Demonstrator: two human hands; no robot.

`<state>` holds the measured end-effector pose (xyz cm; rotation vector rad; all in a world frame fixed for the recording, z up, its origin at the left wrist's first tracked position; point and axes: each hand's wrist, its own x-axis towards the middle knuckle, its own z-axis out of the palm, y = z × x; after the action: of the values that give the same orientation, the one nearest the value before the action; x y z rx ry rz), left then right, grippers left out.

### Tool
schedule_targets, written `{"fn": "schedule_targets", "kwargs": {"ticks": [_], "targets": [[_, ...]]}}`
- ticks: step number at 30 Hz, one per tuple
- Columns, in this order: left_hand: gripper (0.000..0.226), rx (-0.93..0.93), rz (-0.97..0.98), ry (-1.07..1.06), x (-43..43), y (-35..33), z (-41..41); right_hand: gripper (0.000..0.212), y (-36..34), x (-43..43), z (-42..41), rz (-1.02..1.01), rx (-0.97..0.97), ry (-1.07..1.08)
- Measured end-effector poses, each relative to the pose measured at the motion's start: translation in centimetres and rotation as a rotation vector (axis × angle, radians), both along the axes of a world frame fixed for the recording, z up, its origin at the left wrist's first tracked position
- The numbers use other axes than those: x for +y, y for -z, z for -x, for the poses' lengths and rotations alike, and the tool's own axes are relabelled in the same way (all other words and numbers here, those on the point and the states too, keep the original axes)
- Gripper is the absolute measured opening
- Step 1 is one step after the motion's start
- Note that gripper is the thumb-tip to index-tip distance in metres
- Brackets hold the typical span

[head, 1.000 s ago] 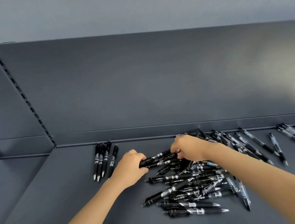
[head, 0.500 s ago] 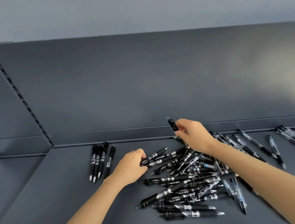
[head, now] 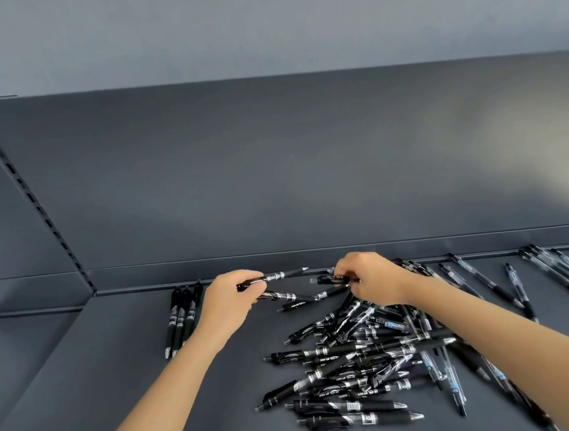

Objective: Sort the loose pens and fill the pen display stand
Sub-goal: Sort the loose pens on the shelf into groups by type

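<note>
While lying flat on dark grey shelf deck [head: 119, 384], grouped only in part. Left of centre: short row of black click pens [head: 181, 319], parallel, tips toward bottom of frame, clip ends up by the back lip, rightmost one partly hidden behind left wrist. Centre to lower right: loose pile of black pens [head: 351, 367], crossed at all angles, a few clear-barrel ones mixed in at its right edge. Right of frame: spread of clear-barrel pens [head: 485, 282], slanted, partly hidden behind right forearm. Far right edge: another bunch of pens [head: 563, 273], blurred, type hard to tell. Behind all of it: back panel [head: 271, 165]; slotted upright [head: 30, 199] running diagonally at upper left.

Left hand [head: 229, 304] just right of the short row, fingers curled, gripping silver-tipped black pen [head: 274, 277] by its clip end, tip sticking out to the right, level with the back lip. Second pen [head: 280, 295] just under left fingers; touching or held, cannot tell. Right hand [head: 375, 281] at top of the pile, fingers curled down, holding pinched black pen [head: 328, 279], its end poking out left of the fingertips; one pen or more in that grip, cannot tell. Loose pens [head: 318, 298] on deck between the hands, just below both held pens.
</note>
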<state>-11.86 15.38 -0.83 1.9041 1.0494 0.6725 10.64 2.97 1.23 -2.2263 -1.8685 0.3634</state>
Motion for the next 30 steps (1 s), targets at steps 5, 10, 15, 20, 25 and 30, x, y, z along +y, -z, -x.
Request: {"fn": "schedule_targets", "kwargs": {"ticks": [5,10,15,20,25,30], "targets": [[0.021,0.061,-0.073,0.002,0.7,-1.3,0.5,0.054,0.5,0.6,-0.5,0.197,-0.146,-0.07],[0.023,0.079,-0.112,0.013,1.3,-2.6,1.1,0.042,0.1,0.6,-0.1,0.332,-0.34,-0.126],[0.019,0.077,-0.104,0.004,1.1,-2.5,1.4,0.035,-0.5,0.4,-0.6,0.331,-0.366,-0.133],[0.013,0.055,-0.089,-0.037,0.5,-2.3,1.1,0.038,-1.1,-0.6,-0.2,0.215,-0.104,-0.045],[0.009,-0.021,-0.063,-0.047,0.4,-2.7,1.2,0.011,-1.4,-0.4,1.1,0.001,0.128,-0.016],[0.008,-0.06,0.019,-0.077,1.9,-4.4,2.8,0.013,-2.0,1.3,3.6,-0.117,0.503,0.124]]}}
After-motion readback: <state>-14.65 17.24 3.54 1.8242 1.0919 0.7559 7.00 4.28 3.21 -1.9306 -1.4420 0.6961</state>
